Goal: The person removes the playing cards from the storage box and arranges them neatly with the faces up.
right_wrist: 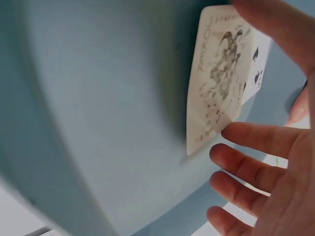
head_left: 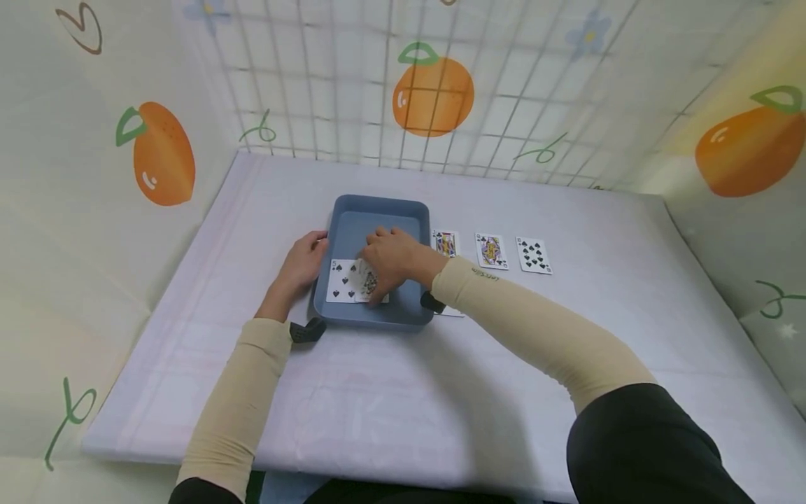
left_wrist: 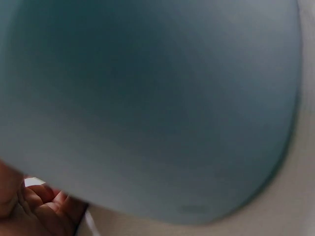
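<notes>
My right hand (head_left: 393, 259) reaches over the blue tray (head_left: 371, 326) and pinches a joker card (right_wrist: 219, 73) by its edges. The thumb is at one end of the joker and the index fingertip at the other, while the remaining fingers are spread. Under and beside the joker lies a spade card (head_left: 341, 283), partly covered, in the tray's near left part. At the tray's left side, my left hand (head_left: 303, 264) holds the rim. In the left wrist view, its curled fingers (left_wrist: 44, 204) show next to the tray's wall (left_wrist: 172, 147).
Right of the tray stand a face card (head_left: 446, 242), a queen (head_left: 491, 250) and a ten of spades (head_left: 534, 255) in a row on the white-covered table (head_left: 567, 315). Another card (head_left: 452, 312) pokes out past my right wrist. A wire grid (head_left: 352, 91) rises behind the table.
</notes>
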Action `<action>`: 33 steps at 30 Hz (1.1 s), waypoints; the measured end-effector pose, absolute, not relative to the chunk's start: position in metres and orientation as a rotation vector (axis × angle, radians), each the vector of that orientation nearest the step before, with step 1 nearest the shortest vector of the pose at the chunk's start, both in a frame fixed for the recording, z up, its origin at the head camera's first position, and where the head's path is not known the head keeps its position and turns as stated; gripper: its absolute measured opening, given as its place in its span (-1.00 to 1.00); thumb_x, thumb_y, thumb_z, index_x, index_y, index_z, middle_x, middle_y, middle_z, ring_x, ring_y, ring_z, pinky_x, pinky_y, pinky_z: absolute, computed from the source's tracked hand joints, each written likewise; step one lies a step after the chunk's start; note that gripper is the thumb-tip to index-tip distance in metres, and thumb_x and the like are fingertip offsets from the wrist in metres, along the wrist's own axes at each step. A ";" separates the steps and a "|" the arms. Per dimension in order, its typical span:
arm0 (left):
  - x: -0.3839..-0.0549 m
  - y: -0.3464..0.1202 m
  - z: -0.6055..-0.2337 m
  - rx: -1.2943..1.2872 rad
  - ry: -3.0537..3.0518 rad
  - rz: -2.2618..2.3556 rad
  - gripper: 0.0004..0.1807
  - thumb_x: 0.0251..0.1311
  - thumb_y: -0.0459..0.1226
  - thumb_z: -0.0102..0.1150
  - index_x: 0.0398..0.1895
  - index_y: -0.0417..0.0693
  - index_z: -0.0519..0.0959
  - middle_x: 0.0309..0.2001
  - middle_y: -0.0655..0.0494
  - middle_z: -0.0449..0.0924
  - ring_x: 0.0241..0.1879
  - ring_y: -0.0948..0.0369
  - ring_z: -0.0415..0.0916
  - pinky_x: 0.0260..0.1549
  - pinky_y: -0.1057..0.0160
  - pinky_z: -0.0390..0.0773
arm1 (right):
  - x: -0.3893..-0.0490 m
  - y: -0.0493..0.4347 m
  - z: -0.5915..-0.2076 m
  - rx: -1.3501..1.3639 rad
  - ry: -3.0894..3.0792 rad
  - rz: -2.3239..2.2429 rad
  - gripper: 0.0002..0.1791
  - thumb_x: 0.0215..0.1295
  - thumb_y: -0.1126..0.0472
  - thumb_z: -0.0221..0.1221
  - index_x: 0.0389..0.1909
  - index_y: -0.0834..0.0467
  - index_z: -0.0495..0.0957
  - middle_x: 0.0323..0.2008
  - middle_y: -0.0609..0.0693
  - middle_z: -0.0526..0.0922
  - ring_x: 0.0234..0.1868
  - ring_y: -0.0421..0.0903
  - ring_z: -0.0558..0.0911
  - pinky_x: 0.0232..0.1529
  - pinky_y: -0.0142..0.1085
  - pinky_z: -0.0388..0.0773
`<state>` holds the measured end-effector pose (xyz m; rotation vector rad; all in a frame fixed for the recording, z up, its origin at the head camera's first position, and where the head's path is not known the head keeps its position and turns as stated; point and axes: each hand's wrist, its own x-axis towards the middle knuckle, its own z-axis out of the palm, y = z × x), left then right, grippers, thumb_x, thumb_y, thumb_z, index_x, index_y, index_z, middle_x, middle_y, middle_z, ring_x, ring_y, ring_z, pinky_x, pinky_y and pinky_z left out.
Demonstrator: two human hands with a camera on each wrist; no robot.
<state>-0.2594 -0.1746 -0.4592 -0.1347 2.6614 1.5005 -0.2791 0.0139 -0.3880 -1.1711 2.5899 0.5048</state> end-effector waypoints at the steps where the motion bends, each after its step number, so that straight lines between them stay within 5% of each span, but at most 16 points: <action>1: -0.259 -0.175 -0.459 -0.135 2.663 1.500 -0.48 0.56 -0.13 -0.27 0.46 -0.16 0.25 0.41 -0.17 0.28 0.43 -0.07 0.16 0.39 -0.03 0.14 | -0.279 0.015 -0.387 -1.172 2.590 0.501 0.07 -0.21 -0.53 0.35 0.31 0.02 0.47 0.09 0.03 0.51 0.14 0.01 0.40 0.14 -0.09 0.37; 33: -0.252 -0.170 -0.457 -0.123 2.678 1.450 -0.46 0.57 -0.09 -0.31 0.48 -0.14 0.22 0.44 -0.16 0.23 0.45 -0.08 0.12 0.39 -0.07 0.14 | -0.280 0.073 -0.355 -1.165 2.659 0.509 0.02 -0.20 -0.46 0.38 0.21 0.15 0.52 0.04 0.07 0.53 0.05 0.03 0.41 0.08 -0.05 0.42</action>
